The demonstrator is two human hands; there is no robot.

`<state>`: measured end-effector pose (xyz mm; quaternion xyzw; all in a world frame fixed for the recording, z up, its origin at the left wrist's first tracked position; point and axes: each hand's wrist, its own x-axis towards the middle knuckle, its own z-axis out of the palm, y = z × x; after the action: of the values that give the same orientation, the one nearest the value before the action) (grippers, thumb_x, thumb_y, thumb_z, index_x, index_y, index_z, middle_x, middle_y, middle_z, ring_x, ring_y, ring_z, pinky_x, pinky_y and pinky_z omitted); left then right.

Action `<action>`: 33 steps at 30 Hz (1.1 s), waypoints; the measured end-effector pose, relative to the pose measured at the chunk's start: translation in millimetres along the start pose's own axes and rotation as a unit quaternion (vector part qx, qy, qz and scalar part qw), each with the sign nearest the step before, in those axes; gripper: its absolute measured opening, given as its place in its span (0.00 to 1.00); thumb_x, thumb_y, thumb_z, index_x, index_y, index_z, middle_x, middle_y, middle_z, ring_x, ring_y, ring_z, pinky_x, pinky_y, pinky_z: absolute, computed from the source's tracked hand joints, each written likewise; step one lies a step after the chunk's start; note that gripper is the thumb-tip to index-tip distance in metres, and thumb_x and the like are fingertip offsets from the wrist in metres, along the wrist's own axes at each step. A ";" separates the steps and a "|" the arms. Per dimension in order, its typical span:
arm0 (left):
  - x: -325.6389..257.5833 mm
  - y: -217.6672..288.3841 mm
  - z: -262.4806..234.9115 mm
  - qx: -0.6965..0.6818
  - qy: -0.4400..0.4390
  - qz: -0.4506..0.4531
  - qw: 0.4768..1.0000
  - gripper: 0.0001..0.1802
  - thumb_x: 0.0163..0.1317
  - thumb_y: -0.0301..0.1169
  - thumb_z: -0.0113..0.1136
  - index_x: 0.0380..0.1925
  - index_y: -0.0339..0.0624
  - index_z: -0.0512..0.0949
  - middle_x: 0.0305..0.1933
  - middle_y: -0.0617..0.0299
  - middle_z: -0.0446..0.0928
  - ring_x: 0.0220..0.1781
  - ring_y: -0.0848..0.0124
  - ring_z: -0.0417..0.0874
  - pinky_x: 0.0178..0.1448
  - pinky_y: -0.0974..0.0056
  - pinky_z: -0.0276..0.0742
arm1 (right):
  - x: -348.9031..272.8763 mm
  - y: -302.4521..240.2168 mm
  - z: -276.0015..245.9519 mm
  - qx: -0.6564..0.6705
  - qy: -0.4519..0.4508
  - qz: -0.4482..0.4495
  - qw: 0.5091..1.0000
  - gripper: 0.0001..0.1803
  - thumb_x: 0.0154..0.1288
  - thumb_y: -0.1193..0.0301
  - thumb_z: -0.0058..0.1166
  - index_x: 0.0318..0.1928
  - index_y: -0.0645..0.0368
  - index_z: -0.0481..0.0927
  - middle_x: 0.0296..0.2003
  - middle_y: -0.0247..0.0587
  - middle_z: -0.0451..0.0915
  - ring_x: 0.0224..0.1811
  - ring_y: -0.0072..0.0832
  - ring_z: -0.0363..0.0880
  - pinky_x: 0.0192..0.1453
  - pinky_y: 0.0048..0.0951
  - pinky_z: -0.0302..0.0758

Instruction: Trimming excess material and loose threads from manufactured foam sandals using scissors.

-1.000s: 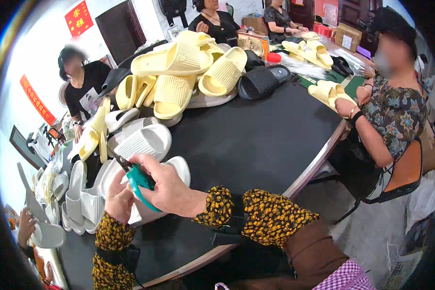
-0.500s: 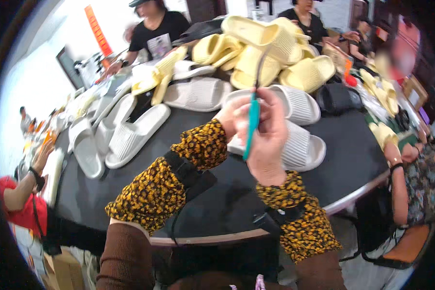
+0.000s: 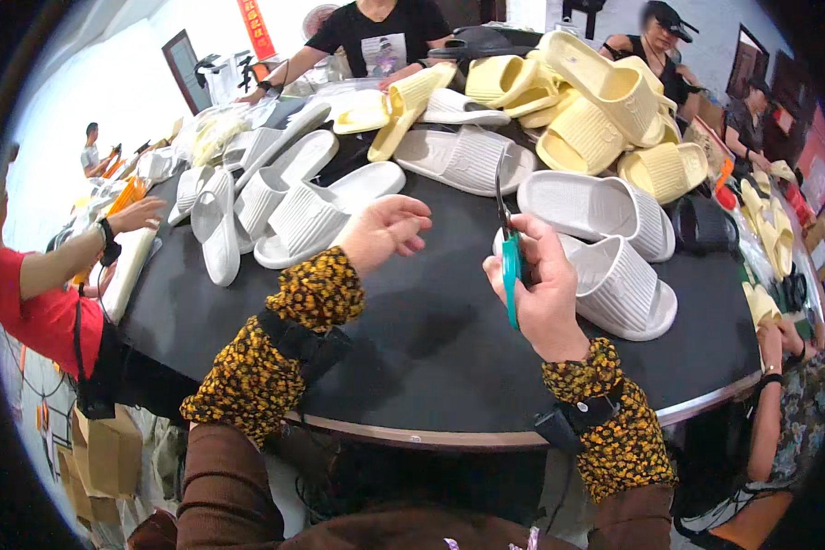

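Observation:
A pair of scissors (image 3: 511, 266) with teal handles points its dark blades up and away from me; my right hand (image 3: 552, 298) is closed around the handles. My left hand (image 3: 383, 235) is apart from it, fingers loosely bent and spaced, with nothing visible in them. Just beyond that hand lies a light grey slipper (image 3: 302, 225), part of a group of grey slippers. To the right of the scissors rest a ribbed grey slipper (image 3: 619, 289) and another grey slipper (image 3: 596, 203) behind it. My right hand covers part of the nearer one.
Yellow slippers (image 3: 582, 142) are heaped at the far side of the dark round table (image 3: 412, 357). A black slipper (image 3: 703, 225) lies at the right. People stand around, one in a red shirt (image 3: 50, 312) at the left. Cardboard boxes (image 3: 105, 449) sit on the floor.
My hands were together around the scissors and are now apart, the left one moved leftward. The scissors stay in my right hand. The whole view has shifted, moving the slippers rightward in it.

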<state>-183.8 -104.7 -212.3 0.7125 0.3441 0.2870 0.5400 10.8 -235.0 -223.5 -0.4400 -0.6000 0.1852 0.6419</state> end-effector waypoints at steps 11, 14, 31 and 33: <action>-37.1 -31.3 -98.0 0.024 0.203 0.009 0.979 0.17 0.59 0.27 0.54 0.48 0.34 0.72 0.45 0.57 0.77 0.41 0.76 0.77 0.43 0.72 0.73 | -4.2 9.3 2.6 0.042 -0.032 0.070 0.996 0.21 0.56 0.79 0.60 0.51 0.62 0.69 0.26 0.31 0.76 0.27 0.13 0.72 0.30 0.17 0.70; -42.7 -44.4 -119.1 0.066 0.259 0.039 0.963 0.18 0.58 0.25 0.53 0.50 0.34 0.72 0.46 0.57 0.76 0.41 0.77 0.75 0.43 0.73 0.71 | -1.9 7.1 2.4 0.046 -0.071 0.123 0.989 0.21 0.56 0.78 0.60 0.50 0.62 0.70 0.25 0.31 0.75 0.28 0.13 0.71 0.30 0.18 0.69; 23.4 -64.4 -156.7 0.350 0.283 0.067 0.890 0.21 0.52 0.31 0.56 0.50 0.45 0.74 0.44 0.52 0.78 0.47 0.56 0.78 0.54 0.59 0.73 | -3.4 12.2 -1.9 -0.022 -0.094 0.125 0.987 0.18 0.58 0.78 0.59 0.48 0.64 0.70 0.25 0.35 0.77 0.27 0.16 0.75 0.32 0.20 0.72; 24.4 -63.2 -156.1 0.413 0.274 0.024 0.868 0.21 0.52 0.33 0.57 0.49 0.48 0.74 0.44 0.52 0.78 0.49 0.54 0.75 0.56 0.56 0.71 | -2.8 12.8 -0.4 -0.020 -0.094 0.123 0.988 0.18 0.57 0.77 0.59 0.48 0.64 0.70 0.25 0.35 0.77 0.27 0.16 0.75 0.32 0.21 0.72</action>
<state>-302.5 15.5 -233.2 0.7712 0.5481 0.3156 0.0729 14.4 -230.3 -235.2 -0.5034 -0.6029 0.2912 0.5461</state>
